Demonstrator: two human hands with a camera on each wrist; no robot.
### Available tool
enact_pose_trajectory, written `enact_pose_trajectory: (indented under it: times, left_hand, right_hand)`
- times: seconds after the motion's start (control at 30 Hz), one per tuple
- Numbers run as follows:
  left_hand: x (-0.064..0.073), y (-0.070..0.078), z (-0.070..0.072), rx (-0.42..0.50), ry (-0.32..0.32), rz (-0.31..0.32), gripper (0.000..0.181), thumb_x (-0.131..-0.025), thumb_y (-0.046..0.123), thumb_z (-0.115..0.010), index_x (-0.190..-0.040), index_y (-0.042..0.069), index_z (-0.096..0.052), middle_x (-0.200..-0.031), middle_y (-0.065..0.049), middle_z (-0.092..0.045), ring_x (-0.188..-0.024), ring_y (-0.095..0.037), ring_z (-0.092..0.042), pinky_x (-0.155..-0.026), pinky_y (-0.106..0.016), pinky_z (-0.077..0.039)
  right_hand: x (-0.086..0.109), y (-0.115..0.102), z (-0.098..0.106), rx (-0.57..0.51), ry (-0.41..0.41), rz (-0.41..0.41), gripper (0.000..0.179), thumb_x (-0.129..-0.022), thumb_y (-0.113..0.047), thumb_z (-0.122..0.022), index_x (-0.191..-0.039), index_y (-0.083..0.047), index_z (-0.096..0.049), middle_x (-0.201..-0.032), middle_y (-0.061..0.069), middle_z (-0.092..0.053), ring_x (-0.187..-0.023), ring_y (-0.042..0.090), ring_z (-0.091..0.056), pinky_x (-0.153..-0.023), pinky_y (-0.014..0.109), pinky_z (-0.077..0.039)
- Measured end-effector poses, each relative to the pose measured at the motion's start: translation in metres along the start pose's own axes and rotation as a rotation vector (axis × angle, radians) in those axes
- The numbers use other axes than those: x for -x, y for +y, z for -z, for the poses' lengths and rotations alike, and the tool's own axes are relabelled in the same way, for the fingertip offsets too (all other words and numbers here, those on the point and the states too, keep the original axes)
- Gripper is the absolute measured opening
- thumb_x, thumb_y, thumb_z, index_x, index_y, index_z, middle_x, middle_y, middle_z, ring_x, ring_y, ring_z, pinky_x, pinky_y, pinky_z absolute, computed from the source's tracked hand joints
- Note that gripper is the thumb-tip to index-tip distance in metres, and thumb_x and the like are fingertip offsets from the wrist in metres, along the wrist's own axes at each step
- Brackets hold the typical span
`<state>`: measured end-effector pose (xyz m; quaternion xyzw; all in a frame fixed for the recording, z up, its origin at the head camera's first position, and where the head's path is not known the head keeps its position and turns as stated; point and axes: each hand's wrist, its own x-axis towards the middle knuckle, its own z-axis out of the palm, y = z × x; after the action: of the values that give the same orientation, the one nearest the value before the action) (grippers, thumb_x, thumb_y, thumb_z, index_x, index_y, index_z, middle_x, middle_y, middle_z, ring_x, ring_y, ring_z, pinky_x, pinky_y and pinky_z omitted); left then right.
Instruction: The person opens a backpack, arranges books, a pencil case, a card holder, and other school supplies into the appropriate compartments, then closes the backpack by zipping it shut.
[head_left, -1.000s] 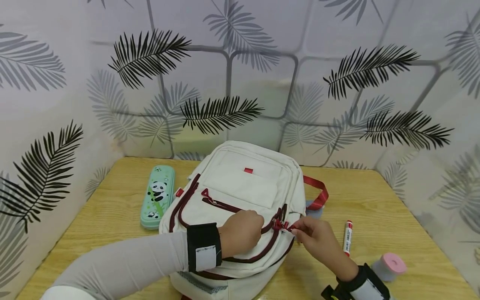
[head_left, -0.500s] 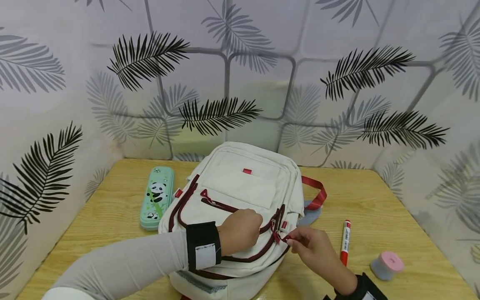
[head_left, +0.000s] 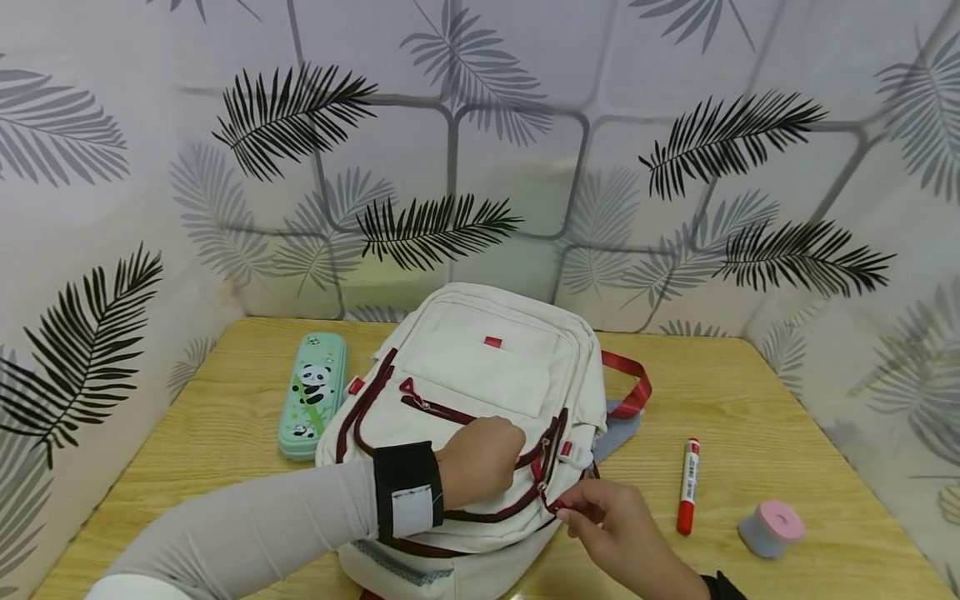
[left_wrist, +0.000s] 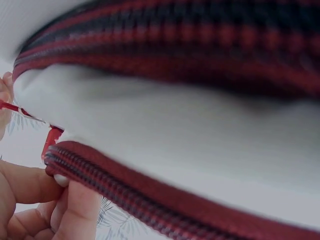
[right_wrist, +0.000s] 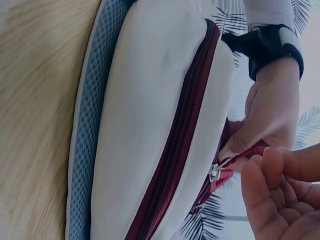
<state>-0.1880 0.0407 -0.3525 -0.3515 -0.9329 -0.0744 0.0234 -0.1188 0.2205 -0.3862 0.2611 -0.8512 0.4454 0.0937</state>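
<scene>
A white backpack (head_left: 480,367) with dark red zippers lies on the table, front side up. My left hand (head_left: 483,462) rests over its lower front; in the left wrist view its thumb and fingers pinch the backpack's fabric beside the zipper band (left_wrist: 115,192). Lower on the right side, my right hand (head_left: 618,525) pinches the red zipper pull (head_left: 556,505) between thumb and fingers. The metal slider (right_wrist: 215,172) shows in the right wrist view, with the pull drawn taut toward the right hand. A second red pull hangs close by.
A green panda pencil case (head_left: 315,396) lies left of the backpack. To the right are a red-and-white marker (head_left: 688,487) and a pink-and-grey roll (head_left: 772,529). A red strap (head_left: 637,387) loops out over the wooden table (head_left: 750,400). Patterned curtains stand behind.
My right hand has drawn the zipper pull down and toward me along the backpack's right side, and the zipper line above it has parted. The left hand stays in place.
</scene>
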Motion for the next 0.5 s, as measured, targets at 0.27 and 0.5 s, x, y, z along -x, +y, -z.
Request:
enact_pose_trajectory:
  times: [0.27,0.5]
  left_hand:
    - [0.001,0.001,0.002,0.009,-0.011,0.006,0.02,-0.074,0.003,-0.062,-0.058,0.012,-0.054,-0.052,0.003,-0.048,-0.05,-0.007,-0.044,-0.045,-0.02,-0.033]
    - [0.0,0.003,0.005,0.002,-0.046,0.02,0.018,-0.073,0.003,-0.064,-0.059,0.012,-0.055,-0.052,0.005,-0.047,-0.051,-0.006,-0.042,-0.046,-0.021,-0.033]
  right_hand:
    - [0.003,-0.008,-0.009,-0.077,-0.076,-0.03,0.004,-0.079,0.0,-0.062,-0.08,-0.003,-0.064,-0.065,0.007,-0.06,-0.058,-0.002,-0.052,-0.05,0.021,-0.047]
    - [0.0,-0.019,-0.018,-0.071,-0.1,0.088,0.005,-0.077,0.004,-0.063,-0.08,-0.001,-0.064,-0.068,0.008,-0.062,-0.065,-0.002,-0.052,-0.053,0.02,-0.048]
